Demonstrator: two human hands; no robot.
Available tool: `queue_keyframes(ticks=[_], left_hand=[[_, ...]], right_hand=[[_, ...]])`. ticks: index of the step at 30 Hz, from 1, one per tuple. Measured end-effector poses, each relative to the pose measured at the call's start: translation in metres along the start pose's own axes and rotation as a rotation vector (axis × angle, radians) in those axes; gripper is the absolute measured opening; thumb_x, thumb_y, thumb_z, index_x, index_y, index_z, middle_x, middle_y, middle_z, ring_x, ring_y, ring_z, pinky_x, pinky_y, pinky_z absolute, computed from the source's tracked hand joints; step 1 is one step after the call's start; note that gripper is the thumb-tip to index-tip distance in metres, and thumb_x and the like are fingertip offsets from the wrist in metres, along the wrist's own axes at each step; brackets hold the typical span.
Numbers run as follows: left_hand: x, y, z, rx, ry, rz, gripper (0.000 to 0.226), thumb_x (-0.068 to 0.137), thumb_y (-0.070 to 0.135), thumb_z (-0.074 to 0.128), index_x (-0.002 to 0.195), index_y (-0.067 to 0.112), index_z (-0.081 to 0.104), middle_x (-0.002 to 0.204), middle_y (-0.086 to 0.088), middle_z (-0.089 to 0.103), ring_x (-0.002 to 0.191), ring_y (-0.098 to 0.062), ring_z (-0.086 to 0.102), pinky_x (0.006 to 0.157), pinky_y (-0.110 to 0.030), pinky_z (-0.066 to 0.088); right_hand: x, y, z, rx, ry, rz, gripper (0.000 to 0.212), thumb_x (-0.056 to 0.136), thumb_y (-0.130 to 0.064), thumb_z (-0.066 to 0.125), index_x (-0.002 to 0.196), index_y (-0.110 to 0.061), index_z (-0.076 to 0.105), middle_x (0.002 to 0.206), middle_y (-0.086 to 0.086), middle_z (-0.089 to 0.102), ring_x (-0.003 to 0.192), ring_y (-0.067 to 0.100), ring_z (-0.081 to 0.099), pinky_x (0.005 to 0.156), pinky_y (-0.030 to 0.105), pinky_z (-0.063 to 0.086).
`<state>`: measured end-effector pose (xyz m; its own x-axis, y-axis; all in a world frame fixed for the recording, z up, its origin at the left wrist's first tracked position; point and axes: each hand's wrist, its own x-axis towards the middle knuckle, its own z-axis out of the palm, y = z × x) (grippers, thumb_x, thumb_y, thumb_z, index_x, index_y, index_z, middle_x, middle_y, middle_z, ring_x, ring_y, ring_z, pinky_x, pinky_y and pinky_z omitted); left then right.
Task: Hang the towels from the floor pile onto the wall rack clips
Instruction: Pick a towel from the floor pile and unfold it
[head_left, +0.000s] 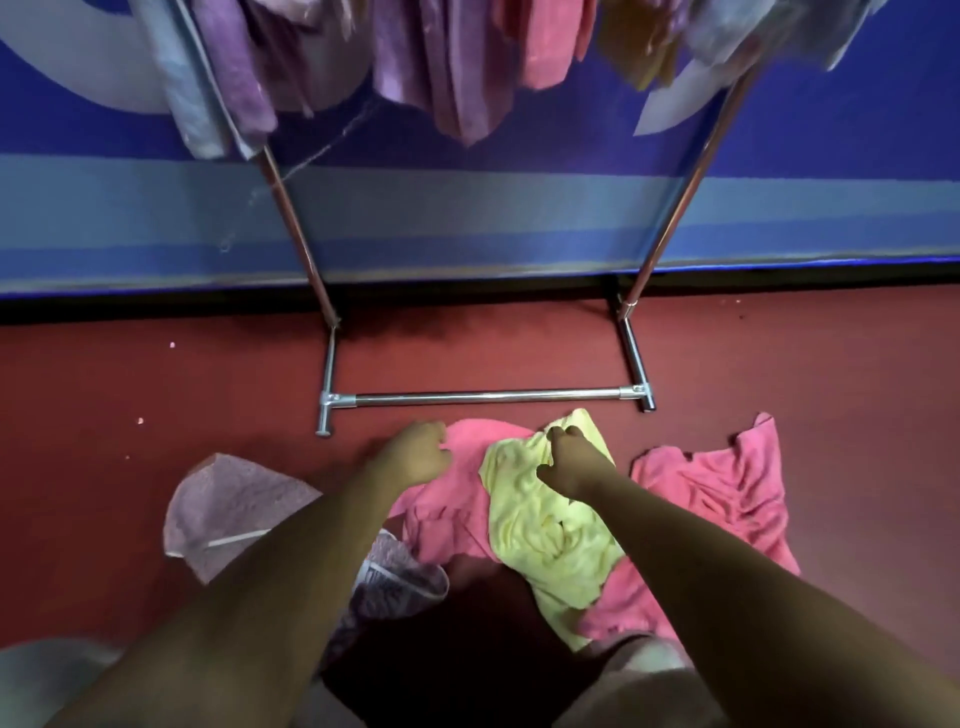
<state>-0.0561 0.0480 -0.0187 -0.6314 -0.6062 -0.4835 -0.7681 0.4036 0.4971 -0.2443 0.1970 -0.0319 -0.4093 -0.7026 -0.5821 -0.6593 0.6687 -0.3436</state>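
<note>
Now it's pick-up time: the right grip (569, 460) is curled into the top edge of the yellow towel (545, 530) on the floor (156, 374) pile, just short of the rack (483, 397) foot, while the left grip (415, 452) hangs curled over a pink towel (447, 509), and whether it has cloth I cannot tell. Next, I reckon, the yellow must lift clear and be spread by a corner for the rack. On the floor I count one yellow, two pink spreads, the second (727, 488) off right, and two lilac pieces (228, 504).
</note>
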Motion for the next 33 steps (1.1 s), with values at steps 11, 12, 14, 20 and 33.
queue_keyframes(ticks=[11,12,14,20,33], left_hand=[[0.085,-0.011,0.105,-0.075,-0.153,-0.1,0.039,0.092,0.018,0.054,0.128,0.004,0.052,0.13,-0.015,0.055,0.119,-0.032,0.055,0.094,-0.036,0.042],[0.089,-0.011,0.112,-0.112,-0.175,-0.14,0.051,0.094,0.018,0.055,0.142,0.008,0.042,0.141,-0.013,0.048,0.127,-0.029,0.05,0.1,-0.034,0.04],[0.095,-0.012,0.129,-0.193,-0.231,-0.17,0.069,0.096,0.016,0.055,0.156,0.017,0.02,0.153,-0.011,0.038,0.129,-0.022,0.046,0.098,-0.025,0.041],[0.104,-0.027,0.173,-0.612,-0.215,-0.377,0.066,0.094,0.027,0.064,0.15,0.01,0.034,0.142,-0.009,0.052,0.123,-0.026,0.055,0.099,-0.032,0.046],[0.072,0.046,0.027,-0.967,0.021,-0.005,0.006,0.091,0.021,0.065,0.085,0.02,0.067,0.078,-0.004,0.058,0.07,-0.018,0.049,0.055,-0.027,0.035]], right_hand=[[0.068,0.048,0.071,0.101,-0.121,0.087,0.078,0.092,-0.027,0.064,0.157,-0.015,0.023,0.156,0.02,0.028,0.131,0.031,0.05,0.104,0.031,0.04],[0.072,0.052,0.077,0.118,-0.131,0.083,0.077,0.092,-0.026,0.065,0.157,-0.014,0.024,0.153,0.019,0.034,0.133,0.03,0.047,0.105,0.029,0.037],[0.08,0.059,0.089,0.161,-0.129,0.113,0.075,0.091,-0.022,0.066,0.155,-0.009,0.028,0.144,0.019,0.046,0.132,0.03,0.047,0.105,0.029,0.037],[0.094,0.056,0.102,0.298,-0.057,0.177,0.021,0.08,-0.011,0.058,0.062,-0.02,0.053,0.068,0.0,0.055,0.063,0.018,0.052,0.059,0.031,0.046],[0.063,-0.001,-0.034,0.444,-0.019,-0.081,0.026,0.079,0.0,0.072,0.065,-0.018,0.06,0.049,-0.002,0.056,0.041,0.009,0.048,0.049,0.026,0.04]])
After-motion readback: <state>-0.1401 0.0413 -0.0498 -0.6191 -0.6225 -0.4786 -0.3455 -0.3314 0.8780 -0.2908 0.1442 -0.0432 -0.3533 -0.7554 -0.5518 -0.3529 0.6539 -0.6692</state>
